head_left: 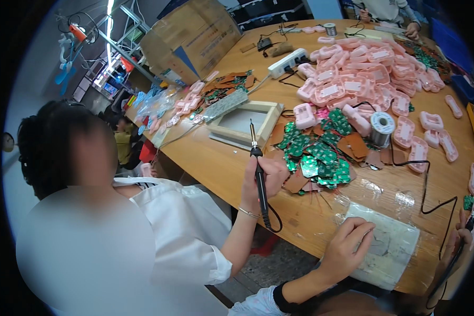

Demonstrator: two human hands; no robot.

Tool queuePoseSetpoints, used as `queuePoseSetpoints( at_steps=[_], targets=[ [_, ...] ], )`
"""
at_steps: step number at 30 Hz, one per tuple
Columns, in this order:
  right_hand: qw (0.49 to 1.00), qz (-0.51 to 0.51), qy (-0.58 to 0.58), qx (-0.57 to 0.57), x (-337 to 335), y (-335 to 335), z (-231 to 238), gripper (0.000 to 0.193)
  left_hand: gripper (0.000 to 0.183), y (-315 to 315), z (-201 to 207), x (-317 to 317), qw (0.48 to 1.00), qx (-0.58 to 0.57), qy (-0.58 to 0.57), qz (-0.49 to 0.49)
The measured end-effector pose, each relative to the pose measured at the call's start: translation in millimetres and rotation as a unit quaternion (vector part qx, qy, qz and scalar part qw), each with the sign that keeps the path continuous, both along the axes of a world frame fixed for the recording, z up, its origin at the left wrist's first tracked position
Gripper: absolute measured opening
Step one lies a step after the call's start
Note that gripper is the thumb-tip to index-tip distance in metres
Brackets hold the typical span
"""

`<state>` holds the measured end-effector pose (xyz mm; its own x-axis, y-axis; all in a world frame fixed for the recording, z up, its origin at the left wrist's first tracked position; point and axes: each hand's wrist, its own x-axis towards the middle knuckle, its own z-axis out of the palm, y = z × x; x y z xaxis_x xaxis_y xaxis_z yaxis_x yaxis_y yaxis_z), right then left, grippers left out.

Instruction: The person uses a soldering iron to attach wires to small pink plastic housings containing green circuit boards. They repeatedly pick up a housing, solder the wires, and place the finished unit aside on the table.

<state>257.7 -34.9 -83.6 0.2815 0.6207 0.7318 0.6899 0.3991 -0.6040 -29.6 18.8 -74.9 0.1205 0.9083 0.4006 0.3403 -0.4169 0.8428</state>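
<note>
My left hand (347,243) is closed, thumb and fingertips together over a whitish, stained square pad (392,255) near the table edge. Anything pinched there is too small to make out. At the right rim, partly cut off by the picture's edge, my right hand (454,243) grips a soldering iron (462,235) with a black handle, its metal tip pointing up and away. Beyond the pad lies a heap of green circuit boards (324,158) mixed with brown ones. A solder spool (382,129) stands beside that heap.
A co-worker on the left holds another soldering iron (260,179) upright near the boards. Pink plastic casings (353,73) form a large pile farther back. A wooden frame (247,126), a white power strip (288,63) and a cardboard box (189,39) are also there. A black cable (426,184) crosses the right side.
</note>
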Motion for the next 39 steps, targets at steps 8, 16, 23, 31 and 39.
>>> queuePoseSetpoints(
  at_steps=[8, 16, 23, 31, 39],
  targets=[
    [0.999, 0.025, -0.026, -0.005, -20, 38, 7, 0.011, 0.025, -4, -25, -18, 0.995, 0.061, 0.084, 0.005],
    [0.999, 0.012, 0.000, -0.036, -19, 43, -3, 0.013, 0.032, -7, -31, -19, 0.993, 0.042, 0.106, -0.025],
    [0.999, 0.007, 0.009, -0.037, -20, 42, -5, 0.015, 0.031, -6, -29, -14, 0.992, 0.053, 0.112, -0.016],
    [0.999, -0.015, 0.021, -0.039, -11, 24, -14, 0.017, 0.032, -9, -32, -17, 0.982, 0.095, 0.163, -0.030],
    [0.999, -0.025, 0.040, -0.007, -17, 19, -5, 0.017, 0.025, 52, 27, 0, 0.977, 0.113, 0.183, -0.006]
  ],
)
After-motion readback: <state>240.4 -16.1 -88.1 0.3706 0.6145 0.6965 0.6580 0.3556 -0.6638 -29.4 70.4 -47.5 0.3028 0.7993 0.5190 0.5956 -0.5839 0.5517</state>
